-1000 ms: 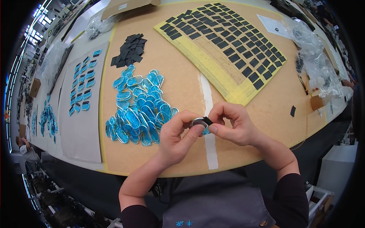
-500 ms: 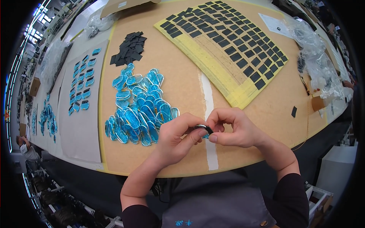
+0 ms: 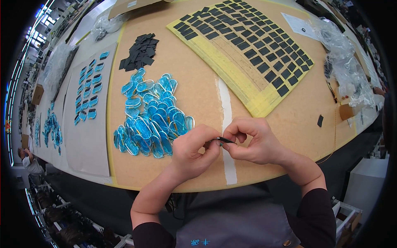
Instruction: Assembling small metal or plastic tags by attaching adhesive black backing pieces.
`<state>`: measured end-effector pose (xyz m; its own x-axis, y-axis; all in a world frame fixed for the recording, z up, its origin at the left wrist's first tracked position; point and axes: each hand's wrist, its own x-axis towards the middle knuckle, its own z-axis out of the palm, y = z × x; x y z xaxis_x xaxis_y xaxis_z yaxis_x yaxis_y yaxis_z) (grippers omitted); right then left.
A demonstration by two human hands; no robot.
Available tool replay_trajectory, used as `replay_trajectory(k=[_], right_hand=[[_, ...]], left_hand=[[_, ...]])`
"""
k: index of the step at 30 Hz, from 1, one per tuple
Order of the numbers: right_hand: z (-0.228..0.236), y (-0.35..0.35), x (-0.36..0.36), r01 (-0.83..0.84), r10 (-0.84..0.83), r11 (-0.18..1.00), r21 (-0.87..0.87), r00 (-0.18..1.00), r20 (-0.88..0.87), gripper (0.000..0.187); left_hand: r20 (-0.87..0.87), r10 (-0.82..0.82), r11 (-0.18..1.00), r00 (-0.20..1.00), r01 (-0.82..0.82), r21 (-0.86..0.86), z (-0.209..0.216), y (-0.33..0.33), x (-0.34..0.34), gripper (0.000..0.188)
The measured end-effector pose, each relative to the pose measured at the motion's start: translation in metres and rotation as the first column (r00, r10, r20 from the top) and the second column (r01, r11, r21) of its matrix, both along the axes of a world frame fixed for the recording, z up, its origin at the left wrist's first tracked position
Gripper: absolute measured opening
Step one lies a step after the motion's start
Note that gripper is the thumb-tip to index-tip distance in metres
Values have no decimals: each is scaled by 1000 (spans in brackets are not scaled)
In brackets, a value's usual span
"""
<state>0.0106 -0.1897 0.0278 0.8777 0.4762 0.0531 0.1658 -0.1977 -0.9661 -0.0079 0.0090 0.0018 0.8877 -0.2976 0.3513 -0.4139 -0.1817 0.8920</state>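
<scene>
My left hand [image 3: 192,151] and my right hand [image 3: 256,140] meet over the near middle of the table, fingers closed in pinches. Between them is a small oval piece with a black patch [image 3: 225,140] on it. It is seen nearly edge-on, and my fingers hide most of it. The left fingers grip its left end and the right thumb and fingers press on the black part. Beside my left hand spreads a heap of blue film-wrapped oval pieces [image 3: 153,120] with pale rims. Beyond it lies a pile of black rectangular patches [image 3: 139,51].
A yellow-edged board [image 3: 252,101] carries rows of black patches. On the left, a grey sheet [image 3: 93,144] holds several blue ovals with black patches. Clear plastic wrap [image 3: 343,62] and a loose black patch [image 3: 320,120] are at right. A white strip [image 3: 228,161] runs beneath my hands.
The held piece has been tilted, so it now shows a thinner edge. My right fingers have closed in on its black part. Both hands stay in nearly the same place.
</scene>
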Motion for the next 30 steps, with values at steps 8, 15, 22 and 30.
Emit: replay_trajectory(k=[8,15,22,30], right_hand=[[-6,-6,8,-96,154,978,183,929,-336,11],[-10,-11,11,-86,300,909,408,814,-497,16],[-11,-10,2,-46,262,882,469,875,-407,13],[-16,-8,6,-52,218,893,447,919,-330,14]], left_hand=[[112,-107,993,988,111,-36,-4,6,13,25],[142,-120,992,983,111,66,9,4,17,32],[272,-68,998,960,69,4,-1,-2,14,39],[36,-77,986,996,81,-148,0,-7,8,24]])
